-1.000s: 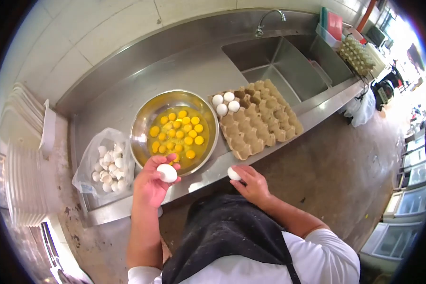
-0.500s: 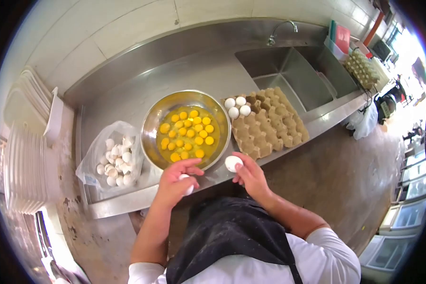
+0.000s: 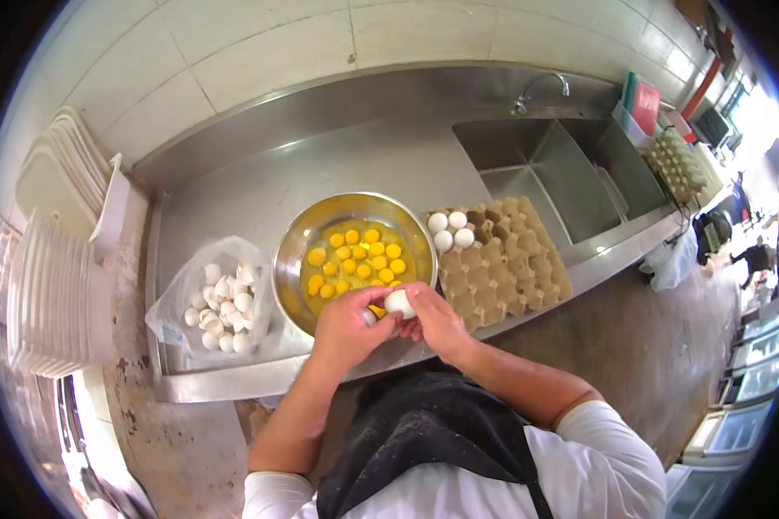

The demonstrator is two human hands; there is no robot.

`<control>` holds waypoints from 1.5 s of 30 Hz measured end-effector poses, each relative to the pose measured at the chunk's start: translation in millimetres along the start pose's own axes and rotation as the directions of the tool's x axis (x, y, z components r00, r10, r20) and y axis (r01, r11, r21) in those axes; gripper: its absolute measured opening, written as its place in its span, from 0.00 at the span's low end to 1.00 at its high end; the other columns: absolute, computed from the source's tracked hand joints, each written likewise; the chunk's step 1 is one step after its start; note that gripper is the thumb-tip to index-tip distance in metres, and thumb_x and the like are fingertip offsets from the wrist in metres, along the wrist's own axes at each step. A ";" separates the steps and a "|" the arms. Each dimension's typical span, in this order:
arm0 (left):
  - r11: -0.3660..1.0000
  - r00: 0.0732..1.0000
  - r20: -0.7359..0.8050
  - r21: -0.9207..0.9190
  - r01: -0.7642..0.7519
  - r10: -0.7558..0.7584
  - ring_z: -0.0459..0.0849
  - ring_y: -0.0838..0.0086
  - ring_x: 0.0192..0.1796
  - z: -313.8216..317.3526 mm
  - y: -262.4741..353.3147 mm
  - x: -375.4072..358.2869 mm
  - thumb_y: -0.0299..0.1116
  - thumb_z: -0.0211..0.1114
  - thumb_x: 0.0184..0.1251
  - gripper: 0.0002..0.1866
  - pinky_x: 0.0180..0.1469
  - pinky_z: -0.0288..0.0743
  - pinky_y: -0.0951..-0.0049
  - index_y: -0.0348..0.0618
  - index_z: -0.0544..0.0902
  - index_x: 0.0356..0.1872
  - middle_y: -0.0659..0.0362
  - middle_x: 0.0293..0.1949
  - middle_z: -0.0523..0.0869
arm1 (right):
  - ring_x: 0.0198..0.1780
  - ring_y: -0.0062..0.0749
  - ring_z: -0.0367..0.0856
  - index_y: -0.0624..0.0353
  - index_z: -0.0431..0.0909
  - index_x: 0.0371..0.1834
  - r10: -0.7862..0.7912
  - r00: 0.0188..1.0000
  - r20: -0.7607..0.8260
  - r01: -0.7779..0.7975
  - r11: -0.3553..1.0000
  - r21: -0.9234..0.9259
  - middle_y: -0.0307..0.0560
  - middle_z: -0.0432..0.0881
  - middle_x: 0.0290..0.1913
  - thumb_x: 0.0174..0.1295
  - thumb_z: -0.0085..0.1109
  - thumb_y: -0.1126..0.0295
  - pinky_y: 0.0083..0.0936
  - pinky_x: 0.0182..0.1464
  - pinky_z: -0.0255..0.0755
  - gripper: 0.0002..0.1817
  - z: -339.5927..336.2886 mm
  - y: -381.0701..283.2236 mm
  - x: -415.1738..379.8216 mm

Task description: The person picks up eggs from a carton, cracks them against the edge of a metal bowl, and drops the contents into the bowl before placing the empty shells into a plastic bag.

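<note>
Looks like you're doing the cracking step: your right grip (image 3: 441,324) is grasping a white egg (image 3: 399,303) at the near side of the bowl (image 3: 287,268), your left grip (image 3: 346,333) is cradling another egg (image 3: 369,317) just beside it. Next move's probably calling for a gentle tap.

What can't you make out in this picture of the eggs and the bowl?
All in the head view:
Most of the egg in the left hand: hidden by the fingers.
Part of the near rim of the bowl: covered by the hands.
How many eggshells the plastic bag holds: upper shells cover lower ones.
What the dark objects at far right are: too small and blurred.
</note>
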State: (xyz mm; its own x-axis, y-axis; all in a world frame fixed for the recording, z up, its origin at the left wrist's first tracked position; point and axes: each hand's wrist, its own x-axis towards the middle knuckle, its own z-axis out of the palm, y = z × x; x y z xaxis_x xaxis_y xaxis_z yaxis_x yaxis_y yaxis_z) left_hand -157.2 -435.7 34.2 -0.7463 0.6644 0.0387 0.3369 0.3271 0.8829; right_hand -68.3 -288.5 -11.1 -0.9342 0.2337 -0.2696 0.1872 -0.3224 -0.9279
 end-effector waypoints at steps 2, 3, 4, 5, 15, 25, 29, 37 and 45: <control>1.000 0.999 -0.031 0.011 -0.012 0.012 0.88 0.62 0.41 4.3 -7.8 6.4 0.38 0.72 0.52 0.19 0.45 0.80 0.68 0.41 0.86 0.45 0.51 0.39 0.89 | 0.28 0.17 0.73 0.56 0.74 0.55 -0.009 1.000 0.019 0.010 1.000 -0.016 0.37 0.78 0.36 0.77 0.40 0.49 0.14 0.28 0.66 0.22 -3.3 0.7 8.6; 0.999 0.998 -0.056 0.022 -0.025 0.026 0.89 0.62 0.41 6.9 -13.1 9.1 0.38 0.72 0.52 0.19 0.46 0.80 0.68 0.41 0.87 0.45 0.51 0.38 0.89 | 0.27 0.16 0.73 0.55 0.74 0.54 -0.019 0.999 0.033 0.020 0.999 -0.030 0.37 0.78 0.35 0.77 0.40 0.49 0.14 0.28 0.66 0.22 -4.6 1.7 12.6; 1.000 0.998 -0.062 0.023 -0.018 0.020 0.89 0.62 0.41 9.4 -18.7 12.3 0.38 0.72 0.52 0.19 0.46 0.80 0.68 0.41 0.87 0.45 0.51 0.38 0.89 | 0.27 0.16 0.73 0.55 0.74 0.54 -0.015 0.999 0.040 0.016 0.999 -0.031 0.37 0.78 0.35 0.77 0.40 0.49 0.14 0.28 0.66 0.22 -6.4 3.7 17.0; 1.000 0.997 -0.070 0.027 -0.016 0.017 0.89 0.61 0.41 11.6 -23.6 15.7 0.38 0.71 0.52 0.19 0.46 0.80 0.68 0.41 0.87 0.44 0.51 0.38 0.89 | 0.27 0.16 0.73 0.54 0.74 0.54 -0.014 0.999 0.042 0.016 0.999 -0.029 0.36 0.77 0.34 0.77 0.41 0.49 0.15 0.27 0.67 0.21 -8.2 6.0 21.3; 0.996 0.992 -0.119 0.077 0.046 -0.036 0.89 0.68 0.40 13.4 -22.9 31.9 0.31 0.68 0.55 0.16 0.47 0.79 0.71 0.36 0.85 0.44 0.52 0.37 0.89 | 0.25 0.18 0.70 0.57 0.73 0.52 0.092 0.990 0.102 -0.076 0.985 -0.153 0.38 0.74 0.31 0.77 0.41 0.51 0.18 0.27 0.68 0.21 -13.3 -12.0 49.7; 0.990 0.968 -0.211 0.003 0.139 -0.136 0.89 0.63 0.41 15.8 -48.3 29.1 0.34 0.68 0.54 0.17 0.45 0.80 0.69 0.38 0.86 0.44 0.50 0.37 0.89 | 0.28 0.22 0.73 0.60 0.73 0.52 0.208 0.967 0.149 -0.155 0.939 -0.306 0.42 0.76 0.34 0.76 0.40 0.50 0.22 0.28 0.71 0.23 -6.9 -18.9 67.4; 0.984 0.964 -0.201 -0.092 0.156 -0.171 0.88 0.73 0.40 14.2 -52.4 25.2 0.30 0.67 0.57 0.16 0.45 0.79 0.74 0.34 0.85 0.46 0.55 0.37 0.90 | 0.30 0.24 0.74 0.61 0.73 0.53 0.277 0.945 0.172 -0.210 0.920 -0.330 0.44 0.77 0.37 0.76 0.40 0.50 0.23 0.29 0.72 0.24 -5.0 -18.6 72.4; 0.953 0.947 -0.173 -0.188 0.238 -0.270 0.86 0.78 0.37 5.1 -51.8 20.4 0.30 0.67 0.57 0.17 0.41 0.77 0.78 0.34 0.85 0.48 0.55 0.35 0.89 | 0.24 0.23 0.72 0.61 0.73 0.54 0.326 0.918 0.228 -0.229 0.902 -0.366 0.43 0.75 0.31 0.75 0.42 0.48 0.22 0.26 0.70 0.25 -1.9 -14.8 82.1; 0.949 0.932 -0.181 -0.091 0.301 -0.312 0.85 0.78 0.34 -13.4 -66.9 18.2 0.29 0.65 0.61 0.14 0.38 0.77 0.78 0.37 0.87 0.46 0.57 0.35 0.90 | 0.37 0.39 0.84 0.59 0.73 0.56 0.092 0.946 0.311 0.113 0.805 -0.582 0.53 0.82 0.40 0.72 0.47 0.46 0.34 0.41 0.77 0.26 -8.7 -11.2 86.0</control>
State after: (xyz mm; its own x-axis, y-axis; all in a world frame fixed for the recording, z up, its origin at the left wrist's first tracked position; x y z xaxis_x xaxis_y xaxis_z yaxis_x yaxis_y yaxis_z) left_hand -201.1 -454.5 -17.9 -0.9053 0.3954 -0.1549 0.0435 0.4492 0.8924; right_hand -148.1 -256.8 -26.1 -0.9609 -0.0937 -0.2604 0.2219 0.3012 -0.9274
